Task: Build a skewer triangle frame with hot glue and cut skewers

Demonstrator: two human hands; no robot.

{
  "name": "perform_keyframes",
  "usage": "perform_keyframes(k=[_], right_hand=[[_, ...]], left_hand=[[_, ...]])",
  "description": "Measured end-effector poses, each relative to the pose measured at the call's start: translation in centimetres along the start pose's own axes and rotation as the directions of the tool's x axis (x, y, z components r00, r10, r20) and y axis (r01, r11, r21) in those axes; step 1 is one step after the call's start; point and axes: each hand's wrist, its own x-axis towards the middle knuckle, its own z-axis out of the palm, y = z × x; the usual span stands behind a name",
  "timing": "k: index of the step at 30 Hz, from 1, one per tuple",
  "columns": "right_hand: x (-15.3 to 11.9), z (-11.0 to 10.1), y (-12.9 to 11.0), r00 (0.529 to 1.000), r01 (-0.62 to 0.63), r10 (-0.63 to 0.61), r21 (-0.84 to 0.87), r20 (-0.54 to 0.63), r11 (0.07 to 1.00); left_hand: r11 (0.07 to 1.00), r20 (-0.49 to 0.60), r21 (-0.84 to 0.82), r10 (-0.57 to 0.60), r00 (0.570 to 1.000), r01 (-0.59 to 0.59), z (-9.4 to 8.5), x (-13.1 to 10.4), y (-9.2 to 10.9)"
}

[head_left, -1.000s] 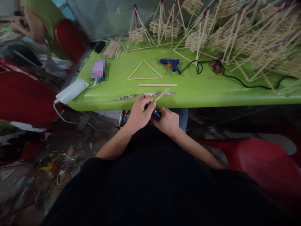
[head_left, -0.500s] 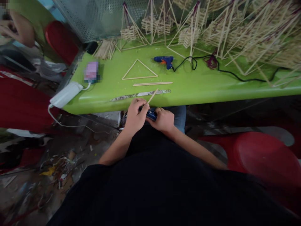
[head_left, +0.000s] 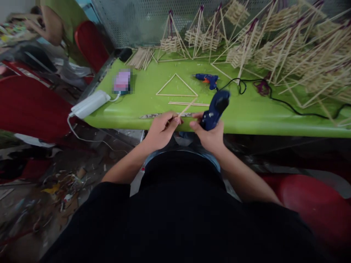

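A thin wooden stick (head_left: 188, 107) is pinched in my left hand (head_left: 162, 130), pointing up and right over the table's front edge. Raised beside it, my right hand (head_left: 211, 137) grips a dark blue hand tool with black parts (head_left: 215, 109); blur hides its exact kind. Beyond my hands, loose sticks (head_left: 175, 103) lie side by side on the green table (head_left: 123, 118). Behind them is a flat triangle of sticks (head_left: 177, 95). A blue glue gun (head_left: 207, 78) rests to the triangle's right.
Stick pyramids (head_left: 171, 44) crowd the back and right. A stick bundle (head_left: 141, 58) lies back left, near a white power strip (head_left: 90, 104). The glue gun's black cord (head_left: 290, 104) runs right. Red stools (head_left: 315, 204) stand nearby; another person (head_left: 55, 27) sits far left.
My right hand has moved right and up with the blue tool, away from my left hand. My left hand still holds the stick. The camera view has shifted slightly.
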Motion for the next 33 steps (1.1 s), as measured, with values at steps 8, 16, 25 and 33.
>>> perform_keyframes(k=[8, 16, 25, 33], right_hand=[[12.5, 1.3, -7.1, 0.975, 0.174, -0.201, 0.232, 0.099, 0.957], [21.4, 1.3, -8.1, 0.981, 0.172, -0.191, 0.320, 0.029, 0.932], [23.2, 4.6, -4.7, 0.992, -0.003, 0.075, 0.569, -0.104, 0.822], [25.5, -1.0, -1.8, 0.915, -0.398, 0.389, 0.399, 0.108, 0.826]], left_hand=[[0.997, 0.126, 0.052, 0.055, 0.991, -0.062, -4.5, 8.5, 2.6], [0.936, -0.159, -0.353, -0.050, 0.986, -0.009, -6.2, 16.6, 0.2], [0.885, -0.299, -0.466, -0.160, 0.941, 0.002, -2.7, 20.8, -3.7], [0.973, -0.584, -0.224, -0.093, 0.807, -0.050, -9.3, 24.3, -13.0]])
